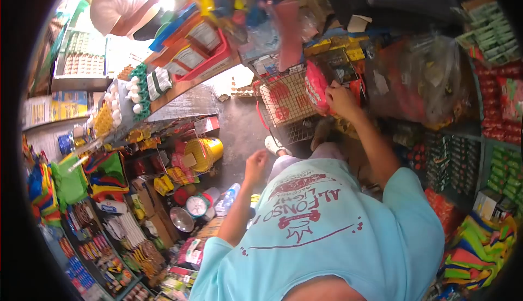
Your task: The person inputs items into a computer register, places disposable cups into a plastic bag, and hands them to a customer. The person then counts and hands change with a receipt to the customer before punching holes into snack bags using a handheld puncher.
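Observation:
A pink-red packet hangs upright over the right part of a wire basket, gripped at its upper right side by my right hand. The wire basket has red handles, and a pale box with red print shows through its mesh. Lower and to the left, my left hand is held in the air above the floor with its fingers curled and nothing visible in them.
A wooden counter carries eggs and a red crate. Left of the floor stand a yellow bucket and a round scale. Packed shelves line the right. Another person is at upper left.

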`<state>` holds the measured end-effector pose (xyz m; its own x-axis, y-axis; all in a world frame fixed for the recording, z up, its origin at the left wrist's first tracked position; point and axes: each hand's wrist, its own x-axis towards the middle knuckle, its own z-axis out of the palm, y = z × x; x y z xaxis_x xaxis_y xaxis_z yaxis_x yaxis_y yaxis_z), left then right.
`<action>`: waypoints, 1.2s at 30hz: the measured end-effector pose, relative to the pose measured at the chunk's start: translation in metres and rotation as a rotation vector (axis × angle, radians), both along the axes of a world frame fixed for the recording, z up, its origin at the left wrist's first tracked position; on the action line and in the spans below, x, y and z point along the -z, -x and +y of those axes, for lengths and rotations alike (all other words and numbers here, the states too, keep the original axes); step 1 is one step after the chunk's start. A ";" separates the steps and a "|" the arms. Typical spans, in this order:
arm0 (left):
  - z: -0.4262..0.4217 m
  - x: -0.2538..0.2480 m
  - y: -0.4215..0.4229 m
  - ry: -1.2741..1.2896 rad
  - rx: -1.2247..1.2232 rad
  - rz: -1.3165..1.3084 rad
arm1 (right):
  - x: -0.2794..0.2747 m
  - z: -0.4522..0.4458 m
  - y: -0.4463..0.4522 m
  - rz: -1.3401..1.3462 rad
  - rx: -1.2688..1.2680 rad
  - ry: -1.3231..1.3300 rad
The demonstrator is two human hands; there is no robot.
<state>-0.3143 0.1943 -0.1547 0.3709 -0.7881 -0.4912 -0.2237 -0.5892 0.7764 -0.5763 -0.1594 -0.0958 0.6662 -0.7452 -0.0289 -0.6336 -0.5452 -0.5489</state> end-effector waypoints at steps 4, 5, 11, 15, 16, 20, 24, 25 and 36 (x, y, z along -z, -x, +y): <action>-0.093 -0.055 -0.031 0.298 0.022 -0.040 | -0.082 0.008 -0.016 -0.025 -0.209 0.010; -0.116 -0.095 -0.031 0.366 0.007 -0.042 | -0.105 0.013 -0.019 -0.028 -0.238 0.020; -0.181 -0.213 -0.037 0.925 0.380 -0.567 | -0.206 0.043 -0.040 -0.034 -0.356 0.010; -0.187 -0.245 -0.048 0.786 0.517 -0.378 | -0.255 0.058 -0.050 -0.130 -0.383 -0.018; -0.187 -0.254 -0.052 0.700 0.533 -0.309 | -0.264 0.060 -0.052 -0.157 -0.387 -0.019; -0.184 -0.289 -0.067 0.730 0.625 -0.189 | -0.292 0.062 -0.055 -0.190 -0.413 0.000; -0.175 -0.307 -0.065 0.719 0.505 -0.076 | -0.316 0.067 -0.056 -0.206 -0.412 -0.047; -0.175 -0.310 -0.066 0.709 0.492 0.023 | -0.321 0.068 -0.057 -0.218 -0.402 -0.064; -0.166 -0.370 -0.061 0.732 0.495 0.210 | -0.350 0.067 -0.056 -0.272 -0.371 -0.215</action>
<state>-0.2530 0.0281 0.2157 -0.1339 -0.9752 0.1761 -0.1314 0.1936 0.9723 -0.5200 -0.0925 0.2542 0.8897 -0.4532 0.0556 -0.2372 -0.5627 -0.7919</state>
